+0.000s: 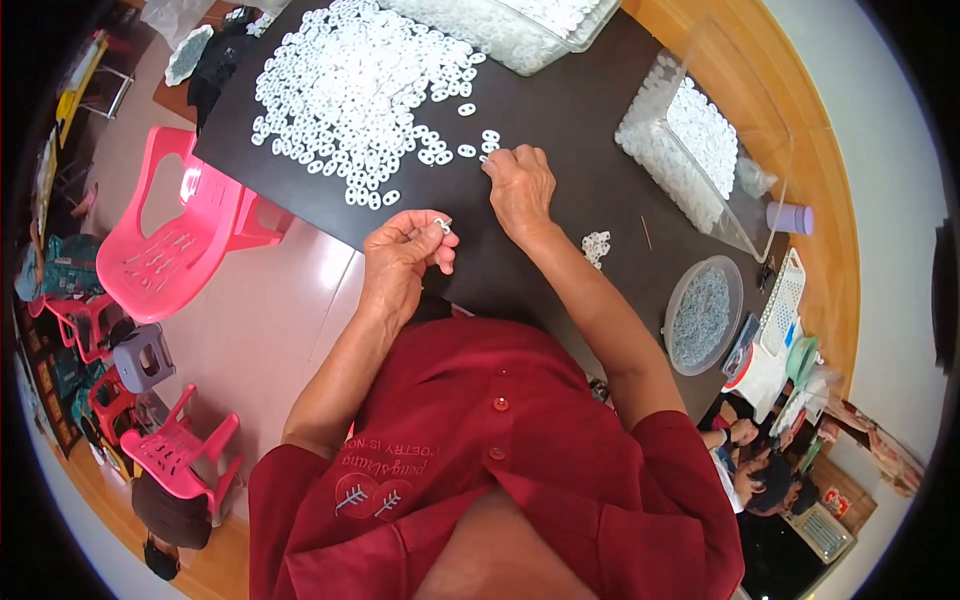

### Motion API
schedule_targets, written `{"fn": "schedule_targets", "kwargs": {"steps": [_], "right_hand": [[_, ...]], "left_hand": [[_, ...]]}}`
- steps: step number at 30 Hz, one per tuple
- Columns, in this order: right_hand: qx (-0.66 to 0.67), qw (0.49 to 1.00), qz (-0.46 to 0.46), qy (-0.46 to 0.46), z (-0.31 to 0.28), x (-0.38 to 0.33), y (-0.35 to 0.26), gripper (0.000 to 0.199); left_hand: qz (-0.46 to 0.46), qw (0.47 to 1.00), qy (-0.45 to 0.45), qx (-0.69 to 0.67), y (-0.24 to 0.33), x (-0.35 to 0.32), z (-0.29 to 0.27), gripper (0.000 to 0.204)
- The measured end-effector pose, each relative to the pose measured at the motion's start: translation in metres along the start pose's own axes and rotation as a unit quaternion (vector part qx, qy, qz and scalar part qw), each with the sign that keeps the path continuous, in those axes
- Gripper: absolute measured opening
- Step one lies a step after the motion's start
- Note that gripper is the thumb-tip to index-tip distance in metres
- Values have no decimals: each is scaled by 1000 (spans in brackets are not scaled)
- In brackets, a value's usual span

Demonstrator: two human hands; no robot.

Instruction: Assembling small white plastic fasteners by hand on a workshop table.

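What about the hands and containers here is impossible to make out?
All in the head view:
Right hand: its own back hides what it grips, if anything.
White piece in the left hand: partly covered by the grip.
Clear bin: cut off by the upper edge.
Grey-blue bits in the round tub: too small to tell their shape.

Toward seven o'clock of the view, two lines of upside-down lettering (384,466), one in capitals, are borne by the dark red shirt (455,400).
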State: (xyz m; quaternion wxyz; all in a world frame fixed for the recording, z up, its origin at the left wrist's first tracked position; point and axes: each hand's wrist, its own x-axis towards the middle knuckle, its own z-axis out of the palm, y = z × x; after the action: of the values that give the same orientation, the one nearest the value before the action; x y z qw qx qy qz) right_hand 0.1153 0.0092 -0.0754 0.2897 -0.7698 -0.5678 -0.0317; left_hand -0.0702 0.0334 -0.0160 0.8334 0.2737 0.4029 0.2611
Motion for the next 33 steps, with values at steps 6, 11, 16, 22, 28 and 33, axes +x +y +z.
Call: {"fn": "schedule_targets", "kwargs": {"steps": [6,11,16,22,28,33], "right_hand": [[-25,997,-68,-40,-14,-8,-4,7],[-12,997,-56,-47,-22,-15,-3,15],[1,998,-47,-52,-22,-16,-8,13],[-26,995,-67,-66,-21,-23,-10,14],[-55,995,-52,-72,-28,-35,-14,17],[-8,999,-14,-46,-30,-45,-16,18]], "left_hand": [[-1,1000,1,-18,-3,3,-1,10],[-1,1000,2,-12,2,9,2,11],[-7,1000,16,3,0,8,1,12],[-8,1000,15,6,-4,9,5,12],[-21,1000,1,19,-5,8,6,15],[-17,999,-10,27,-2,6,6,15]]}}
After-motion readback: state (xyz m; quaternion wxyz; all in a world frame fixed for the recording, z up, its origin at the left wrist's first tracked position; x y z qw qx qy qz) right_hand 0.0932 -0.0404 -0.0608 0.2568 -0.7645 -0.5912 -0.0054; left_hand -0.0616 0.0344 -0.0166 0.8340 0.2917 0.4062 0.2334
